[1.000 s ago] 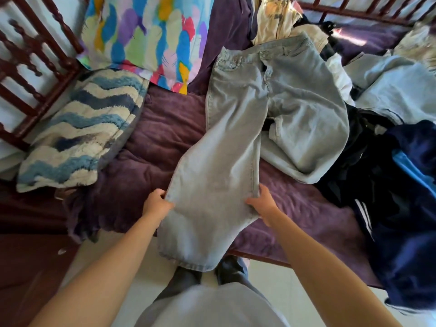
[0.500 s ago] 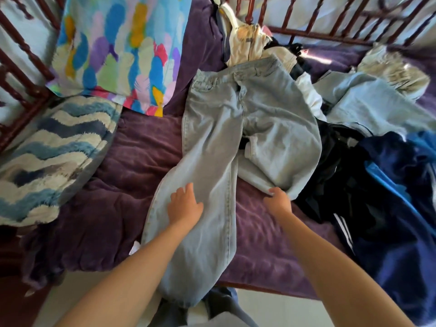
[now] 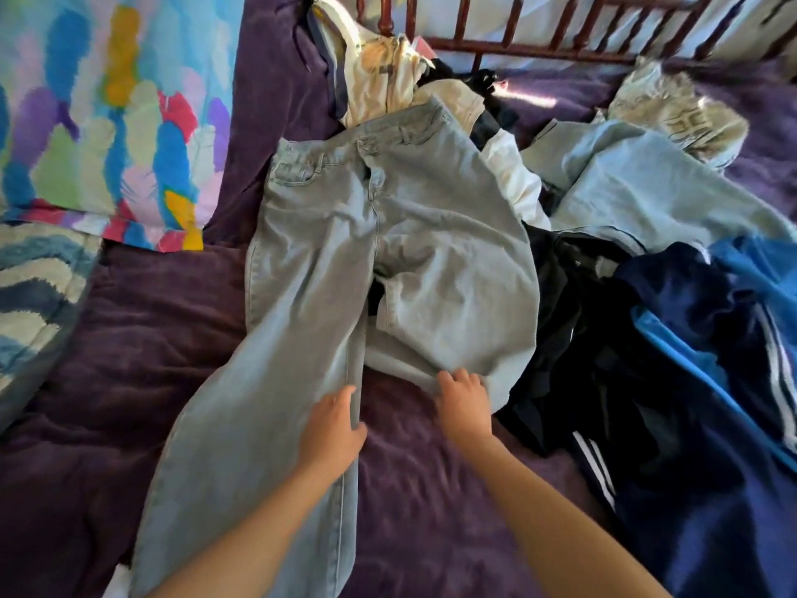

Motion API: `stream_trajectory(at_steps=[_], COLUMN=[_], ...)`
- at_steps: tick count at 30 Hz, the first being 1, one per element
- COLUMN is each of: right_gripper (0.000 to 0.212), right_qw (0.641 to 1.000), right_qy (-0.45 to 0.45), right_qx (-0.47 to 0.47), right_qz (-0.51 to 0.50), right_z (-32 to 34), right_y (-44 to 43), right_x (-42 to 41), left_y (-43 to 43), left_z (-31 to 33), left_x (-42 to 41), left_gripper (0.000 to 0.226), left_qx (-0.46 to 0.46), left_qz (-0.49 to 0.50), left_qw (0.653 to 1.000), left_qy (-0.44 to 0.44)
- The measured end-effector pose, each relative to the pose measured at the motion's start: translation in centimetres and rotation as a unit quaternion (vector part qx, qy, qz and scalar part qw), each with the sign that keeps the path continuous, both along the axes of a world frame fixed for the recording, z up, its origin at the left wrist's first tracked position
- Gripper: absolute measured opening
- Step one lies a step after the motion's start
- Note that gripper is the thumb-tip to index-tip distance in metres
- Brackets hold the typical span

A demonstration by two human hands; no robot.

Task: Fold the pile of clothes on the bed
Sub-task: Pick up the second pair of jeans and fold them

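Two hands work a little apart on one pair of pale jeans point(image 3: 310, 252) spread over the purple blanket point(image 3: 142, 347). The left hand point(image 3: 332, 429) lies flat with straight fingers on the inner seam of the leg that runs back beneath its forearm toward the person. The right hand point(image 3: 463, 401), just beside it across a strip of bare blanket, curls its fingers onto the lower edge of the other leg, which is doubled back on itself. The waistband lies well beyond both hands. To the right of the right hand sprawls the pile of clothes point(image 3: 573, 295): a navy garment point(image 3: 698, 381) with white stripes nearest, and a second pale denim piece point(image 3: 638, 187) farther off. A cream garment point(image 3: 388, 75) sits beyond the waistband, under the wooden rail point(image 3: 539, 51). Far to the left of the left hand rest a zigzag cushion point(image 3: 30, 295) and a bright feather-print pillow point(image 3: 108, 101).
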State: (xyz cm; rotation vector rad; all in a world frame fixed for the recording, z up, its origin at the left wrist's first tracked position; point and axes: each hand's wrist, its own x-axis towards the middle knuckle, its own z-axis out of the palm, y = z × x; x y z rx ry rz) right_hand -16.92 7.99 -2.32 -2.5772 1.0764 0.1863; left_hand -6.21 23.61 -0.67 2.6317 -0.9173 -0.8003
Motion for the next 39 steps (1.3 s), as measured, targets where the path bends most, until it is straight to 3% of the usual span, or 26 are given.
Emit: stream_trajectory(at_steps=[2,4,6,8,11,13,16,18,20,22,24,27,30,33,35,37,39], right_gripper=[0.004,0.002,0.007,0.01,0.016,0.021,0.031,0.046,0.06,0.064,0.06,0.029,0.033,0.032,0.032,0.032,0.034], right_qw=[0.994,0.985,0.981,0.98,0.972,0.968,0.954,0.929,0.914,0.913,0.906,0.885,0.869,0.85,0.818,0.784,0.773], right_qy=[-0.107,-0.167,-0.18,-0.181,-0.176,-0.182,-0.213,-0.243,-0.215,-0.12,-0.037,0.035,0.069,0.048,0.0,-0.05,-0.082], right_qx=[-0.029,-0.015,0.007,0.076,0.155,0.166,0.161,0.153,0.171,0.212,0.243,0.28,0.296,0.305,0.311,0.305,0.293], right_qz=[0.003,0.037,0.067,0.041,-0.006,-0.04,-0.139,-0.233,-0.298,-0.327,-0.344,-0.37,-0.39,-0.426,-0.484,-0.538,-0.557], right_z=[2.1,4.9,7.8,10.3,11.2,10.7,9.5,8.2,6.1,3.7,1.7,0.2,-0.6,-0.4,-0.3,0.1,0.9], right_y=[-1.2,-2.4,-3.4,-4.2,-4.6,-4.7,-4.2,-2.8,-0.5,2.8,6.2,10.2,12.2,12.3,12.0,11.6,11.2], right_x=[-1.2,-3.3,-5.9,-8.4,-11.2,-12.4,-13.8,-14.5,-15.0,-15.4,-15.6,-15.0,-14.1,-12.8,-12.3,-12.6,-13.8], left_y=[-0.6,-1.1,-1.8,-2.7,-3.4,-3.4,-1.7,0.1,2.0,3.9,5.4,6.8,7.5,7.7,7.7,8.3,8.6], left_z=[0.8,1.2,2.2,2.6,2.6,3.1,4.1,3.5,2.7,1.2,0.2,0.0,0.0,-0.2,-0.4,-0.9,-0.8], left_x=[0.0,-0.2,-0.3,-0.2,-1.3,-2.6,-5.3,-6.9,-8.3,-9.4,-10.0,-10.7,-11.5,-11.7,-11.5,-11.2,-10.9], left_gripper=[0.081,0.111,0.121,0.111,0.043,0.021,0.045,0.036,0.021,0.046,0.066,0.077,0.09,0.074,0.065,0.055,0.032], left_qx=[-0.049,-0.044,-0.034,-0.069,-0.186,-0.213,-0.159,-0.106,-0.018,0.108,0.163,0.161,0.184,0.16,0.077,0.012,-0.025], left_qz=[-0.074,-0.159,-0.188,-0.213,-0.242,-0.22,-0.173,-0.168,-0.196,-0.242,-0.274,-0.331,-0.391,-0.395,-0.37,-0.386,-0.399], left_qw=[0.993,0.975,0.967,0.956,0.939,0.948,0.968,0.971,0.971,0.958,0.947,0.93,0.902,0.903,0.923,0.919,0.912], left_qy=[-0.08,-0.146,-0.171,-0.189,-0.16,-0.083,0.09,0.131,0.135,0.111,0.048,0.001,-0.022,-0.056,-0.066,-0.08,-0.096])
